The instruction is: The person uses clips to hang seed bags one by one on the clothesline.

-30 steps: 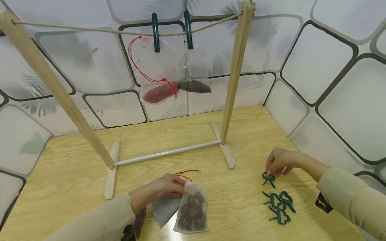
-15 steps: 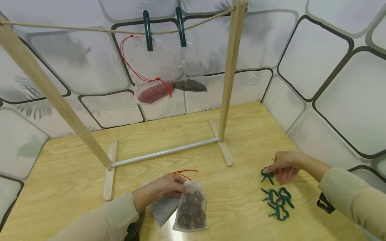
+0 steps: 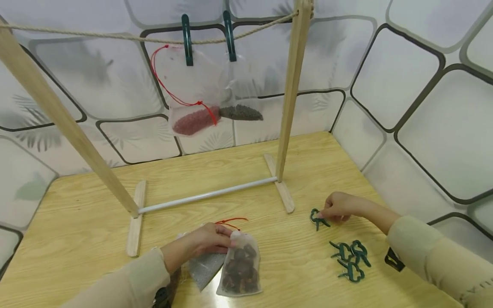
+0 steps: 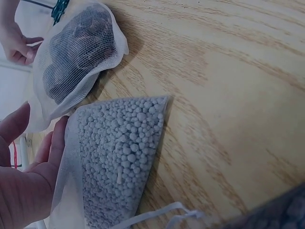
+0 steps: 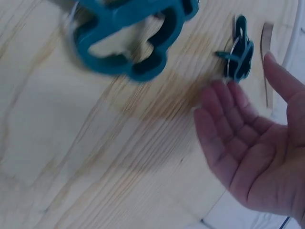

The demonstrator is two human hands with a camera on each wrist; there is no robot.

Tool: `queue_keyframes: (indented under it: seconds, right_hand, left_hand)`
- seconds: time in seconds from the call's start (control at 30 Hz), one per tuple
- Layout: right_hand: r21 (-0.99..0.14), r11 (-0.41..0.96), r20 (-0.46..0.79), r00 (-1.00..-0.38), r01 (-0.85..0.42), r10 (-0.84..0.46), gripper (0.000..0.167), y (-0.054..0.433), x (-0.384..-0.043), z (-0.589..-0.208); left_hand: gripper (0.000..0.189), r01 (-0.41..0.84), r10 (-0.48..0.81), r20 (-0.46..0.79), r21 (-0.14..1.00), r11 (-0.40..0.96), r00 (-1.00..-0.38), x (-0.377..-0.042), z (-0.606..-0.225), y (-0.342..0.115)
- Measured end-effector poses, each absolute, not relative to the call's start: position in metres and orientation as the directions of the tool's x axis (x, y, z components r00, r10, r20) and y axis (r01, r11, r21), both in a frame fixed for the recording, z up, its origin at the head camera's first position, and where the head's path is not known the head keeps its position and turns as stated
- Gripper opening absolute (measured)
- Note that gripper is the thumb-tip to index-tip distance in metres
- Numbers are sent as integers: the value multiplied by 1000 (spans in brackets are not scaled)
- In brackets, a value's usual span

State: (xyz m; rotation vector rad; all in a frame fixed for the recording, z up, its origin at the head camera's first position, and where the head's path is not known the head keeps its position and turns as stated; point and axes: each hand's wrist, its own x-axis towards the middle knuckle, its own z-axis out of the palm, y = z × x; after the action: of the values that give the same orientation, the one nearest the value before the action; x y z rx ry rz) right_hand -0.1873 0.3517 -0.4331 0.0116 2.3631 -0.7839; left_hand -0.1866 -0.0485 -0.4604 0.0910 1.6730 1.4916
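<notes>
A white mesh drawstring bag [image 3: 239, 265] of dark brown lumps lies near the table's front. My left hand [image 3: 208, 240] pinches its neck with thumb and fingertips. Beneath this hand lies a sheer bag of grey pellets [image 4: 119, 143], touching the fingers' backs in the left wrist view. My right hand [image 3: 340, 207] touches a dark green clip [image 3: 318, 220] on the table with its fingertips. In the right wrist view the fingers are mostly straight, and the thumb stands apart from the clip [image 5: 239, 52]. Several more green clips [image 3: 350, 260] lie closer to the front.
A wooden stand holds a rope [image 3: 115, 36] between two posts. Two green clips [image 3: 187, 40] on the rope hold sheer bags, one with pink grains [image 3: 195, 121], one with dark grains [image 3: 242, 112]. A white rod [image 3: 208, 195] joins the stand's feet. Another dark bag lies partly under the left sleeve.
My right hand has moved left, and the green clip at its fingertips has shifted left and turned, away from the other clips. The left hand keeps its place at the mesh bag.
</notes>
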Motion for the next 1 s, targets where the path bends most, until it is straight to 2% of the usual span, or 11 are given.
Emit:
queue_keyframes:
  seconds: [0.13, 0.27, 0.43, 0.73, 0.8, 0.87, 0.9, 1.0]
  right_hand:
    - [-419, 889, -596, -794, 183, -118, 54, 339, -185, -436]
    - [-339, 930, -585, -806, 144, -88, 54, 332, -183, -436]
    - [-349, 930, -564, -818, 113, -112, 34, 335, -184, -433]
    - [-405, 914, -470, -857, -3, -211, 26, 348, -197, -432]
    - [-428, 903, -463, -866, 32, -189, 22, 350, -199, -430]
    - [-420, 902, -477, -869, 96, -129, 15, 352, -202, -428]
    - [-407, 902, -496, -864, 146, -84, 16, 354, -203, -427]
    - [-357, 888, -593, -805, 288, 23, 48, 358, -206, -425]
  left_hand:
    - [29, -487, 559, -557, 825, 287, -614, -186, -459, -49]
    - [31, -495, 535, -576, 814, 304, -618, -186, -458, -49]
    - [35, -497, 542, -578, 812, 307, -610, -187, -458, -50]
    - [32, -489, 558, -569, 817, 304, -604, -188, -459, -50]
    - [30, -482, 562, -563, 822, 304, -606, -188, -460, -50]
    - [31, -475, 565, -558, 825, 305, -608, -188, -459, -49]
    - [30, -474, 563, -559, 825, 307, -609, -188, -459, -49]
    - [31, -475, 553, -564, 823, 311, -613, -188, -458, -48]
